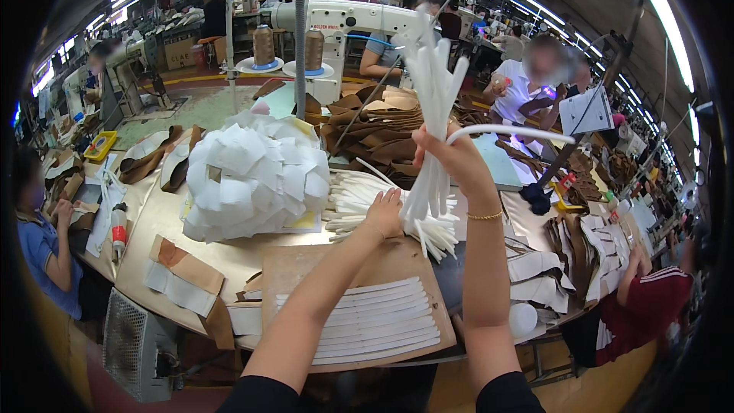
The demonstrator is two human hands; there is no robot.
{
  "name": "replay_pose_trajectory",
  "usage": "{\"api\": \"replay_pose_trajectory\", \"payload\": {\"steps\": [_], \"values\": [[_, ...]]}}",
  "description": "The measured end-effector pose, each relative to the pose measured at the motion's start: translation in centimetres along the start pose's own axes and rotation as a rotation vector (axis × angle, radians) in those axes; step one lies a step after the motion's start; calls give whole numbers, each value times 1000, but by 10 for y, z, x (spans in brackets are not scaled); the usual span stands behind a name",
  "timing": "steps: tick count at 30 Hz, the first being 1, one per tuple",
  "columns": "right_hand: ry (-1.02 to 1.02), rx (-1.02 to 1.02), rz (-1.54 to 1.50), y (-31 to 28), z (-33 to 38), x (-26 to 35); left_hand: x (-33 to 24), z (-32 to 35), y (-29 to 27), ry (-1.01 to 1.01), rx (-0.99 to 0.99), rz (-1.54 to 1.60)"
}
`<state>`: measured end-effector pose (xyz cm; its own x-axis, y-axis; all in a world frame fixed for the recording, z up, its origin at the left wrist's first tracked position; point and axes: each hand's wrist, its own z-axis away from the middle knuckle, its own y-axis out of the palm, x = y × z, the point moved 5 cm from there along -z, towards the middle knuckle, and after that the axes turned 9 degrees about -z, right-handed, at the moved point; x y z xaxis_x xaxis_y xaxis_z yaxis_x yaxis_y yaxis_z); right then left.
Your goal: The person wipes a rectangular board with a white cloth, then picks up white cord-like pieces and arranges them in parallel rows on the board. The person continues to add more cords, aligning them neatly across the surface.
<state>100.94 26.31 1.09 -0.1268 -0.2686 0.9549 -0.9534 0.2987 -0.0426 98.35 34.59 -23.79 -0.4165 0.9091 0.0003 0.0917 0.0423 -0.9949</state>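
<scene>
Raised over the table, my right hand (pixel 456 154) is closed round a bundle of white flexible cords (pixel 430 80). One cord in it bends out to the right, and the lower ends hang down to the table. My left hand (pixel 384 213) rests against a pile of similar white cords (pixel 352 193), its visible fingers stretched out. Part of that hand's underside is hidden. Below my arms lies a brown board (pixel 294 264) with several white strips (pixel 375 321) laid side by side in a row.
Left of the cords rises a heap of white fabric pieces (pixel 256 172). Brown leather pieces (pixel 375 134) are stacked behind, near a sewing machine (pixel 336 23) with thread cones (pixel 264 47). More cut pieces (pixel 539 271) lie at right. Co-workers sit on both sides (pixel 50 237).
</scene>
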Motion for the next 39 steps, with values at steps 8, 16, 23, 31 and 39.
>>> {"api": "replay_pose_trajectory", "payload": {"steps": [8,16,23,31,39], "values": [[204,35,159,6,35,-13,26,14,-20,-337,575,-873],[307,224,257,14,79,-26,22,102,-122,144,74,1129],[317,463,373,98,126,-62,-12,193,-145,-161,-156,1820],[104,377,476,121,175,-38,-21,239,-159,-108,-390,1930],[-37,115,453,109,200,-13,-20,262,-170,-216,-496,1885]]}}
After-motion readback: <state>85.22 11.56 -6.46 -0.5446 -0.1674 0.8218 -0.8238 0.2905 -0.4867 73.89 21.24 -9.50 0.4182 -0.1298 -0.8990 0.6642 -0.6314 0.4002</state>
